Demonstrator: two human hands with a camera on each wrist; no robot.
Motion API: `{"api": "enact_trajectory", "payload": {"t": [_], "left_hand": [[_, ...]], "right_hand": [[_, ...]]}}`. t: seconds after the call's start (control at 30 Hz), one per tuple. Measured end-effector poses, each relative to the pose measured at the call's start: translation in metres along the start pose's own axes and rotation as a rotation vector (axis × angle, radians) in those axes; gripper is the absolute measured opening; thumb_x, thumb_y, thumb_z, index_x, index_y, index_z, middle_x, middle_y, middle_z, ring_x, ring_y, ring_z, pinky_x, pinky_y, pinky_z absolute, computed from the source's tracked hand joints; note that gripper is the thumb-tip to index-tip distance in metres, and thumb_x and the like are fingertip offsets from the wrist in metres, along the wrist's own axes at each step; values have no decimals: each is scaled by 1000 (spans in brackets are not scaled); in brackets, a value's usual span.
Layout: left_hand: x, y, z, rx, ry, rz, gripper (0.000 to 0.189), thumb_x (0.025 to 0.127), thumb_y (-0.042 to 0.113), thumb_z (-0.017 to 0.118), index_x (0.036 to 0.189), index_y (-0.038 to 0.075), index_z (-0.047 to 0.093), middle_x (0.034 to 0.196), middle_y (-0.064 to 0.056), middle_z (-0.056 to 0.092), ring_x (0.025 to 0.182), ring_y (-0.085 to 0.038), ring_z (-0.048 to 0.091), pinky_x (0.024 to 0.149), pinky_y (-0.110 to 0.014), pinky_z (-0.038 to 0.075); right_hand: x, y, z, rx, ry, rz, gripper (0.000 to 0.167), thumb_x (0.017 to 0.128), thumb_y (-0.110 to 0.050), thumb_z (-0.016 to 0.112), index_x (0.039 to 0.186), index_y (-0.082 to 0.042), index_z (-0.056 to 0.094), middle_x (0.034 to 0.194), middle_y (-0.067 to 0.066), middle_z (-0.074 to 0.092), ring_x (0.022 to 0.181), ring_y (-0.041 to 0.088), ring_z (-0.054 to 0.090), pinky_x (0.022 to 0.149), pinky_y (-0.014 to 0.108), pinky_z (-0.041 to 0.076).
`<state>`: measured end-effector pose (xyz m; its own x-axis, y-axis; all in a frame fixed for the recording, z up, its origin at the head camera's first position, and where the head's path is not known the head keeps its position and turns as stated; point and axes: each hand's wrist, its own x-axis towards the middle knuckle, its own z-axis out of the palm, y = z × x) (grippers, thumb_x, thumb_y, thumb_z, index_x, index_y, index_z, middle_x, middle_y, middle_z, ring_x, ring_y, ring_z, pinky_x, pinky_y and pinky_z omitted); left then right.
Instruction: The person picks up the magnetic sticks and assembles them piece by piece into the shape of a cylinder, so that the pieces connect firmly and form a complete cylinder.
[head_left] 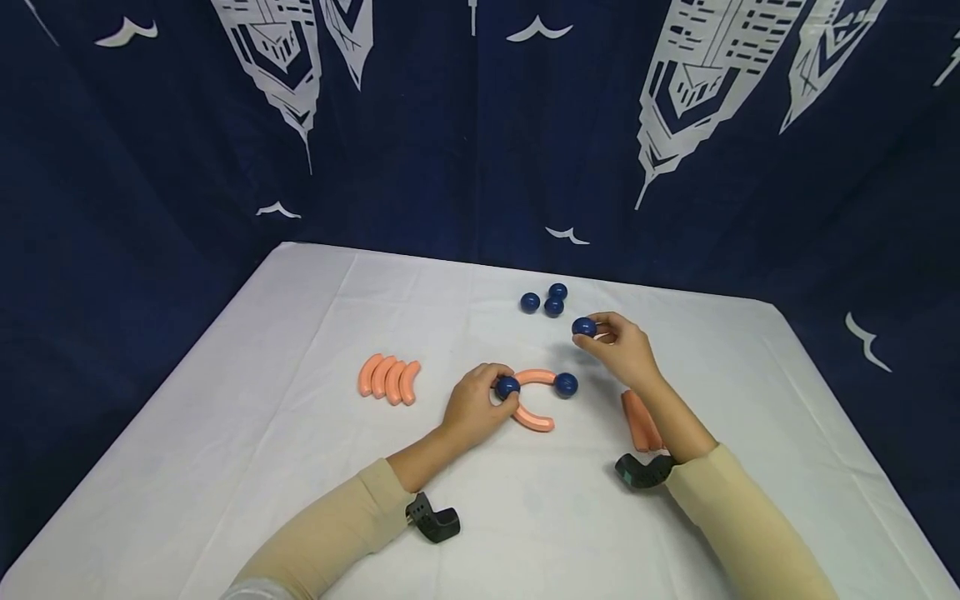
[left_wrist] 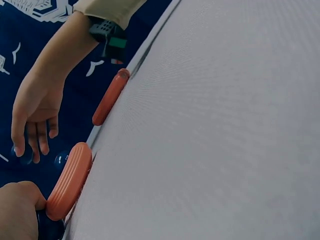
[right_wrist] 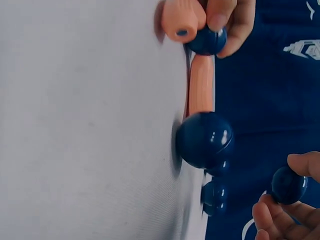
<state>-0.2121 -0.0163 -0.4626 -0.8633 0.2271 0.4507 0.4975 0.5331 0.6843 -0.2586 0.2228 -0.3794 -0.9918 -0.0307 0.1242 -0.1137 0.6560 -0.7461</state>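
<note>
"Judging from the head view, how much is put together?"

"Partway, I'd say. Near the middle of the table, an upper curved piece and a lower curved piece meet at one blue ball, and a second ball sits at the upper piece's end toward the right edge."

"Is each joint firm?"

"I can't tell how tightly they fit. The left hand has its thumb and fingers closed round the first ball, hiding part of that joint."

"And the other hand?"

"The right hand pinches another ball between thumb and fingers, up off the table, on the far-edge side of the second ball."

"So what's left?"

"The lower piece's end toward the right edge is bare; the right wrist view shows a hole in it. The shape is an arc, open toward that edge."

"Any loose parts?"

"Three loose balls near the far edge, four curved pieces lined up on the left-edge side, and some straight pieces toward the right edge, partly behind the forearm, so I can't count those. None of them looks joined to anything."
</note>
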Motion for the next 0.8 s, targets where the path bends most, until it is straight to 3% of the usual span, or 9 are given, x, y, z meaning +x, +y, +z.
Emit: {"api": "enact_trajectory", "payload": {"t": [0.23,0.57,0.8], "left_hand": [[1,0,-1,-3,-6,-16,28,81,15,71,108,6,66,103,-7,65,97,-21,63,86,-35,50],[0,0,-1,-6,-8,-9,28,82,17,71,108,6,66,103,-7,65,97,-20,62,85,-35,50],[0,1,0,-1,-8,-12,28,82,16,71,108,6,66,103,-7,65,96,-20,62,86,-35,50]], "right_hand": [[-17,-5,-1,-16,-50,2,51,89,-32,72,128,-2,57,110,15,65,97,26,58,71,31,46],[-47,-3,9,-4,-60,-77,43,87,-24,75,121,-2,62,95,9,67,85,21,58,66,30,44],[-62,-3,14,4,-65,-70,40,83,-22,78,117,-4,64,90,6,67,84,20,60,66,29,46]]}}
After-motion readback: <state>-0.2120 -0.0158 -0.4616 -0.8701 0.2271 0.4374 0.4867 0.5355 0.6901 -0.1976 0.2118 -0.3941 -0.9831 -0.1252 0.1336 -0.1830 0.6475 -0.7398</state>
